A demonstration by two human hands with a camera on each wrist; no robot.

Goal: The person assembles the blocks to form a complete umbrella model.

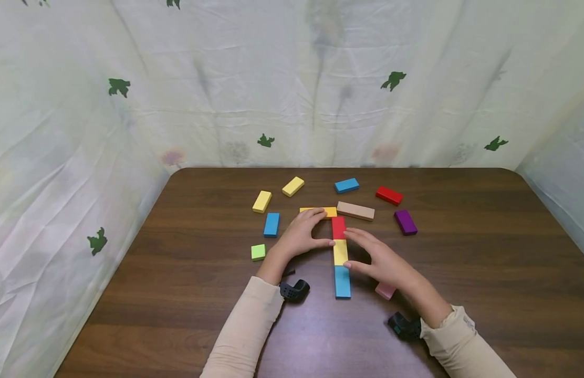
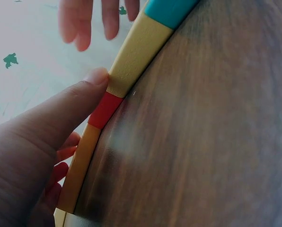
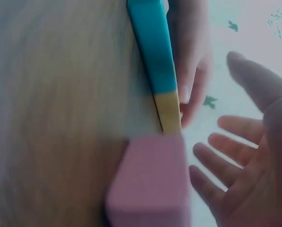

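Observation:
A red block (image 1: 338, 228), a yellow block (image 1: 340, 253) and a blue block (image 1: 342, 282) lie end to end in a straight column. Across its far end run an orange block (image 1: 332, 212) and a tan block (image 1: 355, 211). My left hand (image 1: 299, 233) is left of the column, its fingers over the orange block and its thumb tip at the red-yellow joint; in the left wrist view the thumb (image 2: 97, 78) seems to touch the yellow block's edge. My right hand (image 1: 384, 262) spreads loosely on the right, fingertips close to the red block, thumb by the blue one. Neither hand grips anything.
A pink block (image 1: 385, 290) lies partly under my right hand. Around the column are two yellow blocks (image 1: 262, 201), two blue blocks (image 1: 271, 224), a green block (image 1: 258, 252), a red block (image 1: 389, 196) and a purple block (image 1: 405, 222). A patterned curtain (image 1: 292, 84) hangs behind the wooden table (image 1: 178, 315).

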